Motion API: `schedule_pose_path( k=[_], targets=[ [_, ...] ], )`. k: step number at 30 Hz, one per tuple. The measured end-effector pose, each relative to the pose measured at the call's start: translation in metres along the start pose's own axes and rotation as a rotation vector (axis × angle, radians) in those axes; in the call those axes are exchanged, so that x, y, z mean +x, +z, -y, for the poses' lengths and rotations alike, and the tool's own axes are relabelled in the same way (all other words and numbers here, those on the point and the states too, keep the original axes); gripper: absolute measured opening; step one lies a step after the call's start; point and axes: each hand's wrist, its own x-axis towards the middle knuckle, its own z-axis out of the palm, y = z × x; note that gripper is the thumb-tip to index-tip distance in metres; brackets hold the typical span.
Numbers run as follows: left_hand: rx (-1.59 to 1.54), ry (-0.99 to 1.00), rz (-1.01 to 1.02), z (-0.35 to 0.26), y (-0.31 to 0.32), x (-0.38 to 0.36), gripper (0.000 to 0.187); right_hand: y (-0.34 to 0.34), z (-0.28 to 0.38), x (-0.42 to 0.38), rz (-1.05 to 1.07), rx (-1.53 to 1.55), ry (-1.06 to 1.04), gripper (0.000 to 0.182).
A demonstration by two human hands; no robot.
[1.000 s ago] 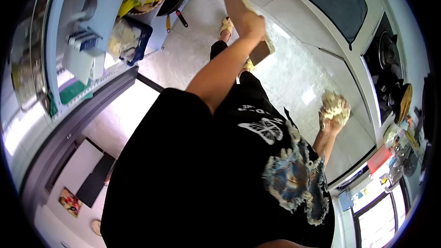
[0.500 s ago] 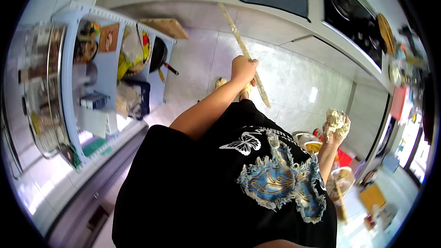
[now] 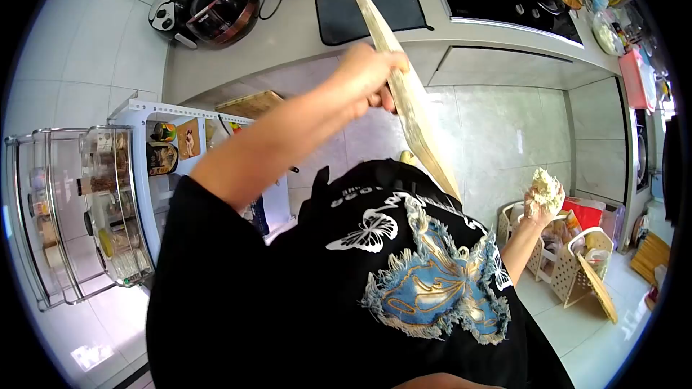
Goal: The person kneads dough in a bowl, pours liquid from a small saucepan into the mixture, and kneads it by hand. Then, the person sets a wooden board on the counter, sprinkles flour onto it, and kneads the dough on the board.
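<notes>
Counter (image 3: pixel 288 37) at 12 o'clock, board (image 3: pixel 416 112) gripped in L hand (image 3: pixel 375 78), long axis approx 11-to-5, R hand (image 3: pixel 539 210) w/ pale doughy lump (image 3: pixel 546 187) well apart, abt 4 o'clock from it.

1. My black shirt (image 3: pixel 274 310): white lettering (image 3: pixel 353 194) on the front, bunched in folds; I can read no whole word.
2. Dark appliance (image 3: pixel 234 3) on the worktop (image 3: pixel 295 34): small pale marking, too small for me to read.
3. Dark container (image 3: pixel 162 160) on the shelf unit (image 3: pixel 137 114): label illegible to me.
</notes>
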Motion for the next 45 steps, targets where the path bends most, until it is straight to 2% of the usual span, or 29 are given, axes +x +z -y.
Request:
schedule_pose_path(
  k=[3,4,5,6,7,10,12,14,16,19,21,23,24,25,26,27,28,33,36,37,41,43,45],
  targets=[
    [-0.001,0.072,0.029,-0.043,-0.013,0.002,0.019,0.008,0.005,0.0,-0.016,0.003,-0.009,0.022],
    [-0.026,0.108,0.071,-0.059,-0.018,-0.004,0.031,0.01,0.007,0.0,-0.056,-0.012,0.0,0.022],
    [-0.016,0.141,0.031,-0.072,-0.027,-0.015,0.03,0.016,-0.001,0.004,-0.222,0.054,-0.135,0.021],
    [-0.015,0.1,0.159,-0.086,-0.045,-0.004,0.033,-0.002,0.006,0.013,-0.074,0.086,-0.074,0.022],
    [0.001,0.132,0.117,-0.096,-0.051,-0.003,0.036,-0.017,0.012,0.02,0.077,0.117,-0.017,0.022],
    [-0.09,0.187,0.089,-0.128,-0.065,-0.002,0.024,-0.014,0.009,0.02,-0.05,0.138,-0.018,0.024],
    [-0.163,0.216,0.106,-0.143,-0.085,-0.015,0.017,-0.014,-0.003,0.016,-0.038,0.144,-0.02,0.025],
    [-0.17,0.19,0.167,-0.159,-0.09,-0.02,0.018,-0.027,-0.007,0.018,-0.008,0.132,0.018,0.026],
    [-0.098,0.364,-0.06,-0.163,-0.085,-0.042,0.022,-0.022,-0.015,0.009,0.008,0.133,0.014,0.027],
    [-0.141,0.302,-0.004,-0.186,-0.105,-0.039,0.027,-0.019,-0.016,0.017,0.077,0.158,0.049,0.027],
    [-0.124,0.308,0.021,-0.195,-0.1,-0.033,0.029,-0.018,-0.009,0.025,0.041,0.087,0.066,0.028],
    [-0.094,0.392,-0.034,-0.208,-0.102,-0.029,0.031,-0.013,-0.008,0.03,0.003,0.098,0.062,0.028],
    [-0.023,0.4,-0.141,-0.215,-0.103,-0.027,0.031,-0.01,-0.007,0.033,0.013,0.1,0.074,0.028],
    [-0.019,0.4,-0.139,-0.221,-0.108,-0.02,0.031,-0.007,-0.005,0.038,0.025,0.105,0.083,0.028],
    [-0.044,0.431,-0.227,-0.208,-0.155,-0.041,0.03,0.006,-0.025,0.017,0.055,0.098,0.078,0.028],
    [-0.05,0.453,-0.304,-0.208,-0.163,-0.041,0.029,0.006,-0.024,0.017,0.052,0.088,0.063,0.028],
    [-0.131,0.49,-0.226,-0.201,-0.17,-0.04,0.027,0.005,-0.026,0.017,0.043,0.075,0.056,0.028],
    [-0.189,0.452,-0.212,-0.171,-0.179,0.003,0.019,0.013,-0.014,0.025,0.025,0.068,0.129,0.026],
    [-0.229,0.444,-0.232,-0.124,-0.194,0.014,0.014,0.02,-0.018,0.024,0.044,0.047,0.126,0.023],
    [-0.219,0.453,-0.267,-0.106,-0.178,0.002,0.015,0.022,-0.016,0.025,0.064,0.035,0.111,0.022],
    [-0.242,0.43,-0.289,-0.034,-0.183,0.002,0.015,0.044,-0.018,0.027,-0.075,-0.007,0.062,0.021],
    [-0.289,0.41,-0.313,-0.002,-0.173,-0.02,0.015,0.047,-0.018,0.024,0.08,-0.03,0.162,0.02],
    [-0.327,0.358,-0.34,0.037,-0.177,-0.033,0.013,0.052,-0.027,0.033,0.048,0.045,0.147,0.021]
  ],
)
